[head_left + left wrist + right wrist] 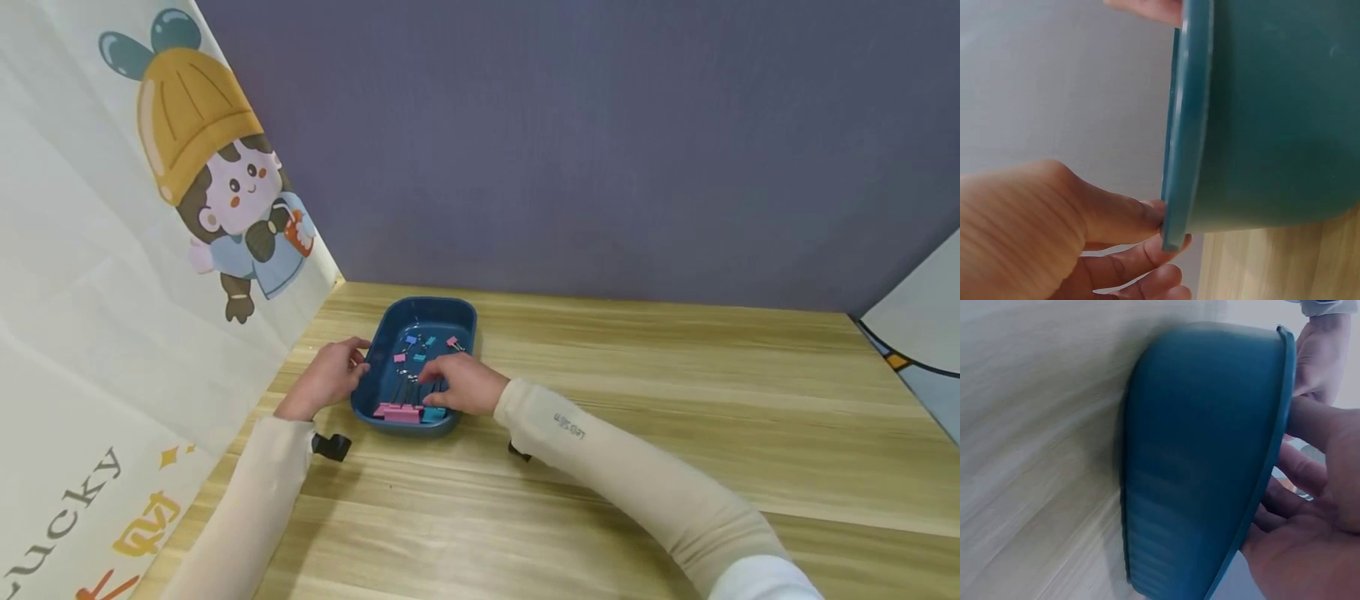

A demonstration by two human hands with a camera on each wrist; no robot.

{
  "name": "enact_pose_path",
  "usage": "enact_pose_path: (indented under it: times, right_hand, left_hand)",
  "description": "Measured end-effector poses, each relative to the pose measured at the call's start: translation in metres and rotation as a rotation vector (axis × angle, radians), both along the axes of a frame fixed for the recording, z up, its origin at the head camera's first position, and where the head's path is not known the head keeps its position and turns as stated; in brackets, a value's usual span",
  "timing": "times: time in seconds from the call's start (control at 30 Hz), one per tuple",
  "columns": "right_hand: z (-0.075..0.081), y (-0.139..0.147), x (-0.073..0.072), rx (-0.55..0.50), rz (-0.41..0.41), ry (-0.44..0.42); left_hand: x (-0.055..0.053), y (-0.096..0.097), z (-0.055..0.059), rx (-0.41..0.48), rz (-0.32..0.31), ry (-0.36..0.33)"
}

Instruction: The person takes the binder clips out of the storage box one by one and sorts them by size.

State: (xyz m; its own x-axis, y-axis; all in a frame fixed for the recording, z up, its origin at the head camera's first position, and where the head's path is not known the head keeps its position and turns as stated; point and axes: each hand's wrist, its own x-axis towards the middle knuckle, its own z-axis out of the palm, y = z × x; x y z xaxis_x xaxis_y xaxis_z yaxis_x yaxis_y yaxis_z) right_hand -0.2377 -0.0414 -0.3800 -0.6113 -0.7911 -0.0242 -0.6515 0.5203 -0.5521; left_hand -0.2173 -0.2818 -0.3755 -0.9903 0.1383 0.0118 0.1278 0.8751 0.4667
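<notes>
A dark blue tray (pixel 431 310) sits on the table, holding binder clips of different sizes. At its left edge is my left hand (pixel 330 379), whose thumb and fingers pinch the tray's rim (pixel 1186 156) in the left wrist view. My right hand (pixel 467 383) reaches over the right side, thumb and index finger parted above the near end. Beneath it lie large pink binder clips (pixel 402 414) and a teal binder clip (pixel 433 414). Smaller ones, such as a pink clip (pixel 400 358) and a blue clip (pixel 411 339), lie farther back. The tray wall hides the right fingertips in the right wrist view.
The wood-grain table (pixel 675 400) extends to the right of the tray. A grey-purple panel (pixel 562 150) stands along the back edge, and a white printed sheet (pixel 90 250) lines the left side.
</notes>
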Motion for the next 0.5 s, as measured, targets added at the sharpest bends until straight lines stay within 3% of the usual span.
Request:
enact_pose_path:
  times: [0.5]
  right_hand:
    - [-0.002, -0.027, 0.005, 0.089, -0.001, -0.025]
  left_hand:
    - [0.003, -0.007, -0.001, 0.015, -0.023, -0.006]
